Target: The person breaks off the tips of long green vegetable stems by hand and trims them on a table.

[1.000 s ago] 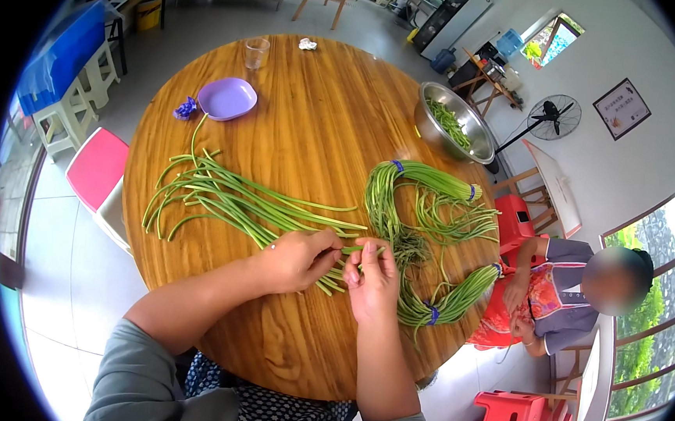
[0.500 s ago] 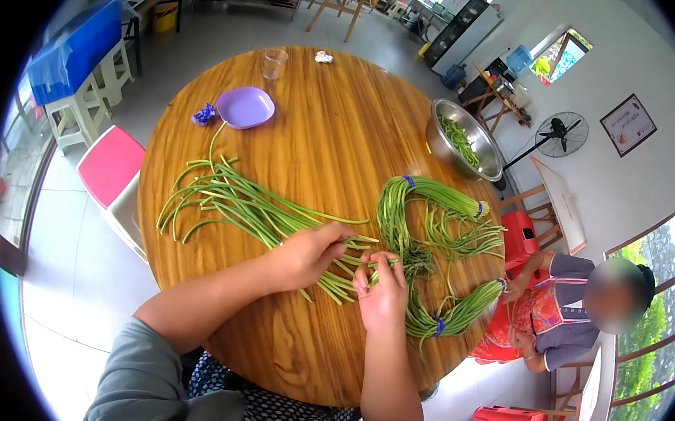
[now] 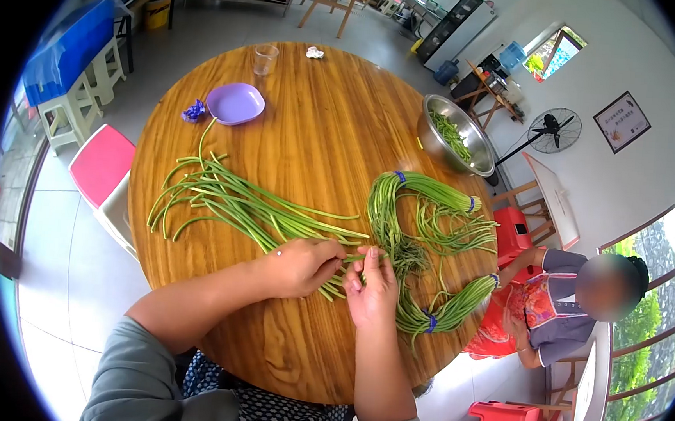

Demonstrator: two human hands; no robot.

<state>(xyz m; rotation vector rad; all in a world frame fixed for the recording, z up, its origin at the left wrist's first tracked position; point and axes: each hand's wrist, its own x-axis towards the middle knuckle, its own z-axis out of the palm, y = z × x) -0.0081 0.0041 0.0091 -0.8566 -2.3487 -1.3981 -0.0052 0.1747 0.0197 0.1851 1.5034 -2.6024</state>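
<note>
Loose green stems (image 3: 233, 195) lie spread across the round wooden table (image 3: 304, 130). Just over their right-hand ends, my left hand (image 3: 304, 267) pinches a short green stem piece. My right hand (image 3: 373, 290) has its fingers closed on the same piece, close beside the left. To the right of my hands are a bundle of long stems (image 3: 433, 189) tied with blue bands, a second tied bundle (image 3: 456, 306), and a tangle of thin stems (image 3: 449, 230) between them.
A steel bowl (image 3: 458, 137) with cut green pieces stands at the back right. At the back left are a purple dish (image 3: 235, 104), a blue-purple bunch (image 3: 193, 110), a clear cup (image 3: 265, 59) and a crumpled white tissue (image 3: 314, 52). Another person (image 3: 546, 299) sits at the right.
The view has shifted slightly. My hands have come together again at the stem after being a little apart. The other person's arm now reaches toward the table edge.
</note>
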